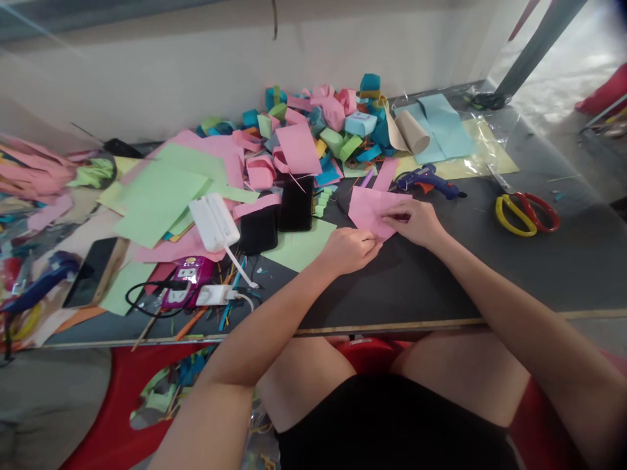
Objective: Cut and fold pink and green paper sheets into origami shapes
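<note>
A pink sheet of paper (366, 205) is held between both hands over the dark tabletop. My left hand (349, 250) is closed at its lower edge, fingers curled against the paper. My right hand (416, 222) pinches its right side between thumb and fingers. Just behind the right hand lies a blue glue gun (431, 181). A pair of scissors (525, 209) with yellow and red handles rests farther right. Left of the hands are a green sheet (304, 245) and a black phone (296, 203).
Colourful folded paper pieces (313, 127) are heaped against the wall, beside a cardboard tube (412, 132). Green sheets (166, 196), a white power bank (214, 222) with a cable, a purple power socket (189, 277) and another phone (93, 271) crowd the left. The table edge (392, 326) runs above my lap.
</note>
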Action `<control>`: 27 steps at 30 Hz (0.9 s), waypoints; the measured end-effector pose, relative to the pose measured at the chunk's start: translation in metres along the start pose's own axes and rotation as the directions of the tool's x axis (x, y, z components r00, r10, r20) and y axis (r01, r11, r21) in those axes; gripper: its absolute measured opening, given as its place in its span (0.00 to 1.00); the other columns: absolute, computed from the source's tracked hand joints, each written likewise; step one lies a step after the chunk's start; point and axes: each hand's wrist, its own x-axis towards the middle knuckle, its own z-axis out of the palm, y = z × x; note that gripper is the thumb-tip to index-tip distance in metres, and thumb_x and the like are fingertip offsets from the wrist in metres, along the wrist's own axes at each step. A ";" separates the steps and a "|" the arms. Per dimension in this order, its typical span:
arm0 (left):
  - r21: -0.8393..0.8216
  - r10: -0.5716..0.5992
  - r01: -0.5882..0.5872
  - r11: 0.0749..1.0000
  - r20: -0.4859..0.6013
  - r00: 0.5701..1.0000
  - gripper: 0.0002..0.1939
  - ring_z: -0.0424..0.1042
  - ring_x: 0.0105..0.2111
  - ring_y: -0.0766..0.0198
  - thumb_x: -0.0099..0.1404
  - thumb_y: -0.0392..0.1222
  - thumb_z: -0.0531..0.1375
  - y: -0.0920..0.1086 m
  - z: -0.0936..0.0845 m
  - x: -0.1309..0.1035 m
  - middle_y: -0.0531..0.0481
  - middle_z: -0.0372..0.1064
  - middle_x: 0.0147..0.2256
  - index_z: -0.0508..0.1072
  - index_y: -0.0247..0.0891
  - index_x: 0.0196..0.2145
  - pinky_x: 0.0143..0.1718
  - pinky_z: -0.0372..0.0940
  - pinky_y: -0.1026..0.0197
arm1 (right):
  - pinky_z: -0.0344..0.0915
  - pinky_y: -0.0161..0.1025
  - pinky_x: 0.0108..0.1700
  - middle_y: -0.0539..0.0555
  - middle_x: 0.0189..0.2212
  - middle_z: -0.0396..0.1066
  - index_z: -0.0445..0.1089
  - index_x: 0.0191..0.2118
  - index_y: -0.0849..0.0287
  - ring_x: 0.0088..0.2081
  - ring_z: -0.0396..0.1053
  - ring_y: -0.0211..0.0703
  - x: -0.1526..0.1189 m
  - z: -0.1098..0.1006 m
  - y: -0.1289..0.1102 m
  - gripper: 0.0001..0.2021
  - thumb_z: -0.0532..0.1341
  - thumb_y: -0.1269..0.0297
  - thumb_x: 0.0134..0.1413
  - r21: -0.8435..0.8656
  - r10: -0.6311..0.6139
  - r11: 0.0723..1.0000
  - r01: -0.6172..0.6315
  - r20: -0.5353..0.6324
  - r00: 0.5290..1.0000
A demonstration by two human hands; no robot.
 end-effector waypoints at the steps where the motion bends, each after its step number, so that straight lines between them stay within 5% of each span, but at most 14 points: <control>1: 0.001 -0.017 0.017 1.000 -0.009 1.000 0.21 0.78 0.29 0.63 0.76 0.44 0.51 0.001 0.001 0.000 0.47 0.82 0.36 0.83 0.37 0.36 0.30 0.67 0.59 | 0.71 0.43 0.38 0.52 0.35 0.83 0.84 0.37 0.53 0.34 0.77 0.48 0.000 0.000 0.000 0.07 0.67 0.65 0.53 0.002 0.003 1.000 -0.003 -0.003 1.000; 10: -0.054 -0.029 0.026 0.998 -0.066 0.997 0.20 0.81 0.35 0.63 0.76 0.43 0.51 0.006 -0.003 0.000 0.46 0.83 0.41 0.83 0.38 0.42 0.35 0.71 0.61 | 0.70 0.42 0.35 0.53 0.32 0.82 0.84 0.35 0.54 0.31 0.75 0.45 0.001 0.001 -0.002 0.06 0.68 0.63 0.51 0.041 0.009 0.999 -0.008 -0.011 1.000; 20: 0.018 0.020 -0.018 1.000 -0.095 0.995 0.19 0.81 0.35 0.62 0.75 0.41 0.53 0.014 -0.001 -0.001 0.47 0.83 0.37 0.82 0.35 0.36 0.35 0.71 0.60 | 0.72 0.42 0.38 0.53 0.32 0.81 0.83 0.34 0.55 0.32 0.76 0.45 0.001 0.002 -0.003 0.06 0.68 0.64 0.51 0.054 0.034 0.998 -0.034 -0.001 0.999; 27: 0.088 -0.016 0.017 0.996 -0.011 1.000 0.18 0.79 0.36 0.59 0.74 0.39 0.53 0.027 -0.003 -0.001 0.43 0.80 0.34 0.81 0.33 0.35 0.34 0.69 0.57 | 0.72 0.41 0.37 0.53 0.31 0.81 0.83 0.35 0.54 0.32 0.75 0.44 0.001 0.003 0.000 0.07 0.67 0.64 0.51 0.057 0.015 0.998 -0.015 0.003 1.000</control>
